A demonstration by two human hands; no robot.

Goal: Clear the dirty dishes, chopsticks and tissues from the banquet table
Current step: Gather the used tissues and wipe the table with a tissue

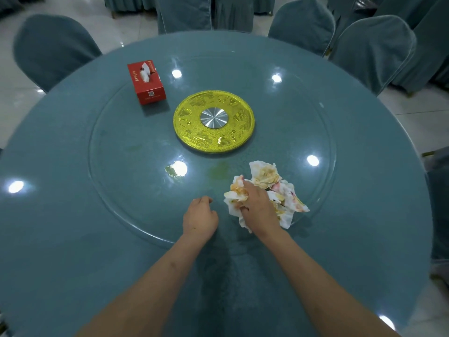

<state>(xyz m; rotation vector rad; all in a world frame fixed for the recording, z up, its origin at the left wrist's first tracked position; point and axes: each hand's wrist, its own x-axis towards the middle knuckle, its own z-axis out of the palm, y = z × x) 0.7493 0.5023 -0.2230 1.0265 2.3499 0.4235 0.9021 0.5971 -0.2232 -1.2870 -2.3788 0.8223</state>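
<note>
Our right fingers (pixel 244 206) are curled into the heap of dirty tissues (pixel 264 190), the fingertips buried in the near-left fold while the right hand (pixel 257 207) lies over the middle of the pile. Our left hand (pixel 200 218) sits just beside it on the glass, fingers loosely bent and holding nothing.

To do this step well, we judge that we should gather before we lift. The wad is several crumpled sheets, not one piece, and a lobe on the far side and another trailing right lie outside our grip. We would draw these inward with the free left hand, press the whole into one ball, and only then raise it, so that no scrap drops back.

The tissues are soft, thin and creased, white paper blotched with yellow, orange and red, and they look damp in places, so they may tear or smear. They rest on the near edge of the round glass turntable (pixel 109 190), which is smooth and shiny, with a faint greenish smudge just left of the pile.

Further out, an embossed golden disc (pixel 187 122) with a brushed metal hub sits at the centre, and a red cardboard tissue box (pixel 150 90) stands beyond it to the left. The table (pixel 48 239) is covered in teal cloth, ringed by chairs (pixel 51 49) in matching fabric covers.
</note>
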